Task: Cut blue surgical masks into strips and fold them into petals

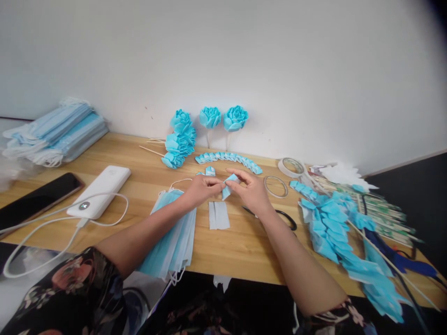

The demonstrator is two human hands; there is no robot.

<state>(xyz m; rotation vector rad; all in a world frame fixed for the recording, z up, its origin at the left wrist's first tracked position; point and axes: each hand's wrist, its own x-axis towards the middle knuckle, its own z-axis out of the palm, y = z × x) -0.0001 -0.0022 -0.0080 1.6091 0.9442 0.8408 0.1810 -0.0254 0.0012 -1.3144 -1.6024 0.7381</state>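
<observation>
Between both hands, above the middle of the table, is a small folded piece of blue mask fabric (229, 185). My left hand (206, 190) pinches its left edge with thumb and finger. From the other side my right hand (252, 191) grips it, the index finger curved over the top. Flat on the wood just below lies a pale cut square of mask fabric (219, 215). Behind the hands sit a few small folded blue pieces (210, 170) and a curved row of overlapping folded pieces (228, 157). A stack of blue face masks (174, 228) lies under my left forearm.
Blue fabric roses on sticks (236, 118) stand against the wall, others lie beside them. Black-handled scissors (287, 218) are partly under my right arm. Tape rolls (291, 167), blue petal strips (328, 223), a power bank (101, 191), a phone (38, 202) and bundled masks (59, 132) surround the workspace.
</observation>
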